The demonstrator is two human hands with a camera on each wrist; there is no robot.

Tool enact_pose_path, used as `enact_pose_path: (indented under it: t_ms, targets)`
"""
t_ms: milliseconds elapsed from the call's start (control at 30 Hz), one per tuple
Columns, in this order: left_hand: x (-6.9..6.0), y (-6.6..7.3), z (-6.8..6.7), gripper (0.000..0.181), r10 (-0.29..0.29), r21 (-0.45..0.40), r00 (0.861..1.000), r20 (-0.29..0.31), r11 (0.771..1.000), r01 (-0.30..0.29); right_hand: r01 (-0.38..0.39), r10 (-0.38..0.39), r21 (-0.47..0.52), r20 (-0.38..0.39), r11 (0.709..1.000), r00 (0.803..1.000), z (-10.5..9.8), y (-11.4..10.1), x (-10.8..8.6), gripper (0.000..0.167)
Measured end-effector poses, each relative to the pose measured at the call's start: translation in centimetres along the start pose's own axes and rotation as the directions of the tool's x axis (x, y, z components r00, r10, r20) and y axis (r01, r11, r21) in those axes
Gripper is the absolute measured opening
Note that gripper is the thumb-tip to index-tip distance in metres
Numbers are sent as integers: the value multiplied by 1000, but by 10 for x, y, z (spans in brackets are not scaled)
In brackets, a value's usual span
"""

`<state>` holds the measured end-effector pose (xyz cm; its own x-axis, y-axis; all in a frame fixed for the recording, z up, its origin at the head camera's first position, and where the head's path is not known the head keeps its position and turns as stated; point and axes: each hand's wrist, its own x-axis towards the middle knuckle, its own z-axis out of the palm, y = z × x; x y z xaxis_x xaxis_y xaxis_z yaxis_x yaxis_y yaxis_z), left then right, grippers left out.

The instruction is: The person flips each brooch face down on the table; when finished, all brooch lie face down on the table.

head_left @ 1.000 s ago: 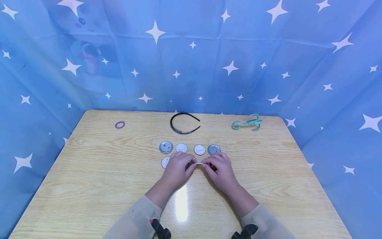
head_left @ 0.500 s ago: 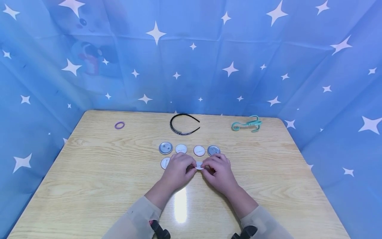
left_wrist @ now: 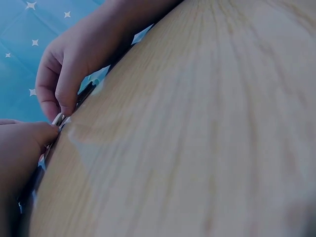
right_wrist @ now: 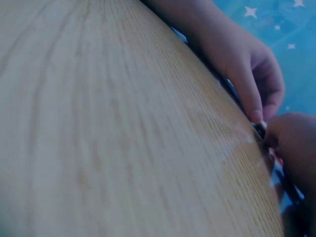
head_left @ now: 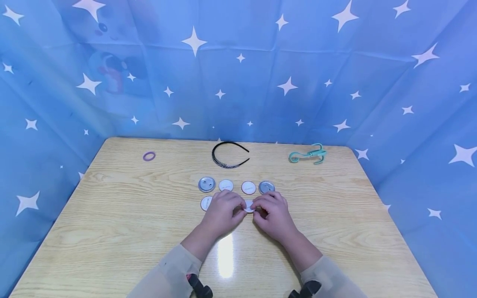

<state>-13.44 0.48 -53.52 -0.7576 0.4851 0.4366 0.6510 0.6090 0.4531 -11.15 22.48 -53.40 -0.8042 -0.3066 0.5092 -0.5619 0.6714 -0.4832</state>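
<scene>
Between my hands is a small round pin-back badge (head_left: pixel 249 206), its white back facing up toward the head camera. My left hand (head_left: pixel 222 210) pinches its left edge with thumb and fingertips. On the opposite edge, my right hand (head_left: pixel 272 211) does the same. Both wrist views show the badge (left_wrist: pixel 58 119) low at the tabletop, mostly covered by fingertips. Just beyond lie a silver-backed badge (head_left: pixel 206 184), a white-backed badge (head_left: pixel 225 185), another white-backed one (head_left: pixel 248 188) and a second silver one (head_left: pixel 266 186). One more white-backed badge (head_left: pixel 205 203) is partly hidden by my left hand.
Toward the back of the wooden table (head_left: pixel 112 231) lie a purple ring-shaped band (head_left: pixel 149 156), a black toothed headband (head_left: pixel 223 164) and a teal hook-shaped item (head_left: pixel 309 154). A blue star-patterned curtain (head_left: pixel 238 74) hangs behind the table.
The held badge has turned from edge-on to showing its white back, and now sits slightly lower between the fingertips. Both hands have stayed in nearly the same place.
</scene>
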Motion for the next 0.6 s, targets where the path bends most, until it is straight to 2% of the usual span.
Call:
enact_pose_path:
  t_ms: [200, 333, 600]
  targets:
    - [1, 0, 1, 6, -11, 21, 999, 39, 1000, 10, -11, 11, -12, 29, 1000, 1000, -2, -2, -1, 13]
    - [0, 0, 2, 5, -5, 20, 999, 39, 1000, 4, -17, 18, -20, 35, 1000, 999, -2, -4, -3, 12]
    - [4, 5, 8, 12, 25, 83, 999, -44, 996, -21, -5, 5, -36, -6, 999, 1000, -2, -6, -1, 12]
